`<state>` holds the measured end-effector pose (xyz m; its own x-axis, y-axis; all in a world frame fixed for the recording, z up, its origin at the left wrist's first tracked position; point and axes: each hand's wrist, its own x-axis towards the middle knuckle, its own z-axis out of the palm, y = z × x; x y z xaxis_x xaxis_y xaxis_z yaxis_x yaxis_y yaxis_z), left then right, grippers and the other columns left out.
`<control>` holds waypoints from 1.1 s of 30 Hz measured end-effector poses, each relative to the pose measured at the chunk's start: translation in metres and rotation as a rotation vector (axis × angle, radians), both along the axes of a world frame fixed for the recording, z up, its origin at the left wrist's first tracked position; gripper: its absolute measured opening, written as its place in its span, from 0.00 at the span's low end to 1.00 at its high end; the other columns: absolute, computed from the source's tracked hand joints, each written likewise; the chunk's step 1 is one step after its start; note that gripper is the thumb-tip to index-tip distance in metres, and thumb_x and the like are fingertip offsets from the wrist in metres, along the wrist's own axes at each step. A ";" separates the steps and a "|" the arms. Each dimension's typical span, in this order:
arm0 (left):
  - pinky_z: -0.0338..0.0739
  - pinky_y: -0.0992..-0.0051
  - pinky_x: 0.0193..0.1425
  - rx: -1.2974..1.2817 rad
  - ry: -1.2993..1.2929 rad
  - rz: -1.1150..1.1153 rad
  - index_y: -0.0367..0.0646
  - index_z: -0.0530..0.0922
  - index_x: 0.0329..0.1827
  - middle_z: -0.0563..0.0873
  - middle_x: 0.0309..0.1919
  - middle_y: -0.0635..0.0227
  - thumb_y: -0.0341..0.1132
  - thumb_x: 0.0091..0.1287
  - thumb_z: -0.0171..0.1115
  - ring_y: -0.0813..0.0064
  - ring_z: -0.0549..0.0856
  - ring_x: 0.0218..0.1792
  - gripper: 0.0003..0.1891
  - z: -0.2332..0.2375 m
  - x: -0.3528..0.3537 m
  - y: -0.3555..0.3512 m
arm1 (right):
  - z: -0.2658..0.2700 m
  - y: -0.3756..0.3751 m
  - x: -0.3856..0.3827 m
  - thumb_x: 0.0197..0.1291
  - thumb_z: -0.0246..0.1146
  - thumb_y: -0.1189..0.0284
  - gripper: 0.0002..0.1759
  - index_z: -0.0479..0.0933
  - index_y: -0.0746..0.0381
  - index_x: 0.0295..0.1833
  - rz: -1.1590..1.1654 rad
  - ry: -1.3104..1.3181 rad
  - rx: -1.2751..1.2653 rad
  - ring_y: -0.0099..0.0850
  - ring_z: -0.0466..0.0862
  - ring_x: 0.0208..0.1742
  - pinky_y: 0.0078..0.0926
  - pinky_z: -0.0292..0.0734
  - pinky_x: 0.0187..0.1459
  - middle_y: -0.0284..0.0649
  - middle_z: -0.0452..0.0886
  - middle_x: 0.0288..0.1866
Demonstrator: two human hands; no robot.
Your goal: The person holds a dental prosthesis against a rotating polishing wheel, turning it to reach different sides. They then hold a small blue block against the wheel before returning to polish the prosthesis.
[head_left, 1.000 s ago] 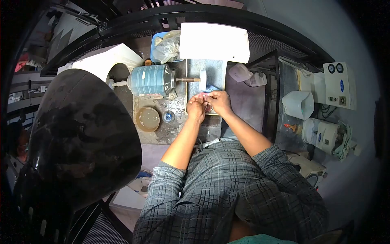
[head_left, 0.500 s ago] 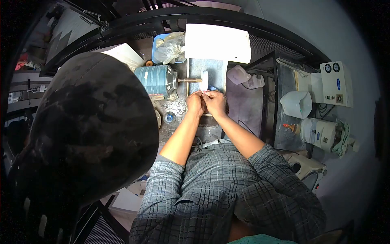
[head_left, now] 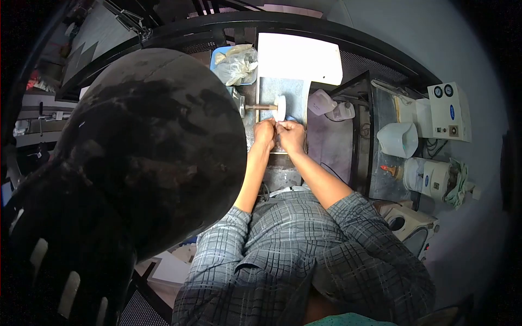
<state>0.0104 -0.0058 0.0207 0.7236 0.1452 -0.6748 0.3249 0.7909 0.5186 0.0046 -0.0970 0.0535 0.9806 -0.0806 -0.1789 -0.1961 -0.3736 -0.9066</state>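
Note:
A white polishing wheel (head_left: 281,108) sits on the brown spindle (head_left: 263,107) of a motor (head_left: 239,102), most of which is hidden. Just below the wheel, my left hand (head_left: 264,133) is closed, fingers bent, close beside the right. My right hand (head_left: 292,136) is closed too, its fingertips pinched at the wheel's lower edge. Whatever lies between the fingers is too small and covered to name. Both hands are over a light grey tray (head_left: 283,87), under a white hood (head_left: 299,57).
A large dark rounded shade (head_left: 157,146) fills the left side. Behind the motor stands a blue bin (head_left: 216,53) with plastic bags (head_left: 237,68). To the right are white jugs (head_left: 322,102), a translucent tub (head_left: 397,139), a brush (head_left: 388,170) and a gauged machine (head_left: 452,113).
The dark shade reaches further right in view and now covers most of the motor and the blue-capped bottle. Bench and hood appear slightly further right. Both hands stay at the wheel.

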 end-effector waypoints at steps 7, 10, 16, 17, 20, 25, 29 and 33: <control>0.76 0.73 0.28 -0.025 -0.062 -0.004 0.31 0.78 0.36 0.81 0.28 0.60 0.23 0.62 0.53 0.70 0.80 0.26 0.05 -0.013 -0.001 0.005 | -0.004 0.006 0.000 0.48 0.67 0.73 0.06 0.80 0.65 0.27 0.023 -0.155 -0.138 0.33 0.82 0.28 0.30 0.73 0.35 0.42 0.82 0.23; 0.77 0.72 0.30 0.035 0.006 0.003 0.31 0.77 0.37 0.81 0.29 0.60 0.23 0.62 0.53 0.69 0.81 0.27 0.06 -0.020 0.005 0.006 | -0.007 0.003 -0.001 0.47 0.67 0.72 0.08 0.79 0.65 0.24 0.063 -0.308 -0.223 0.37 0.81 0.33 0.33 0.72 0.39 0.41 0.80 0.21; 0.78 0.71 0.31 0.026 -0.039 -0.009 0.28 0.76 0.39 0.81 0.31 0.58 0.21 0.58 0.52 0.67 0.81 0.29 0.08 -0.030 0.006 0.000 | -0.007 0.000 -0.002 0.46 0.67 0.73 0.06 0.79 0.64 0.24 -0.020 -0.217 -0.095 0.36 0.81 0.27 0.33 0.72 0.34 0.41 0.80 0.22; 0.78 0.70 0.31 0.038 -0.019 -0.034 0.28 0.76 0.38 0.81 0.30 0.57 0.21 0.57 0.52 0.66 0.81 0.29 0.08 -0.029 0.007 0.002 | -0.004 0.001 -0.001 0.46 0.67 0.72 0.06 0.80 0.64 0.25 -0.014 -0.146 -0.110 0.36 0.81 0.25 0.33 0.73 0.33 0.41 0.81 0.23; 0.77 0.71 0.31 0.008 0.000 -0.005 0.29 0.77 0.37 0.81 0.29 0.58 0.21 0.58 0.53 0.66 0.81 0.29 0.07 -0.022 0.007 0.004 | -0.008 0.001 0.003 0.47 0.67 0.72 0.05 0.81 0.63 0.27 0.030 -0.060 -0.205 0.35 0.81 0.27 0.33 0.73 0.35 0.40 0.82 0.26; 0.77 0.75 0.30 -0.029 -0.106 -0.010 0.32 0.77 0.35 0.82 0.28 0.62 0.21 0.62 0.51 0.71 0.81 0.26 0.05 -0.031 0.000 0.008 | -0.001 0.004 -0.004 0.46 0.67 0.73 0.05 0.80 0.64 0.26 0.028 -0.291 -0.223 0.35 0.81 0.32 0.33 0.71 0.41 0.39 0.81 0.25; 0.77 0.76 0.30 0.011 -0.071 -0.086 0.32 0.77 0.36 0.82 0.28 0.63 0.21 0.61 0.51 0.71 0.81 0.25 0.06 -0.016 -0.002 0.006 | -0.012 0.000 -0.006 0.46 0.67 0.75 0.05 0.79 0.65 0.24 -0.006 -0.334 -0.202 0.36 0.82 0.32 0.33 0.73 0.38 0.41 0.81 0.25; 0.75 0.78 0.27 0.094 -0.127 -0.107 0.33 0.78 0.34 0.82 0.27 0.63 0.21 0.60 0.51 0.72 0.81 0.24 0.06 -0.005 -0.003 0.003 | 0.005 -0.002 -0.006 0.47 0.67 0.75 0.08 0.77 0.65 0.21 0.042 -0.374 -0.181 0.35 0.82 0.32 0.31 0.74 0.35 0.42 0.80 0.22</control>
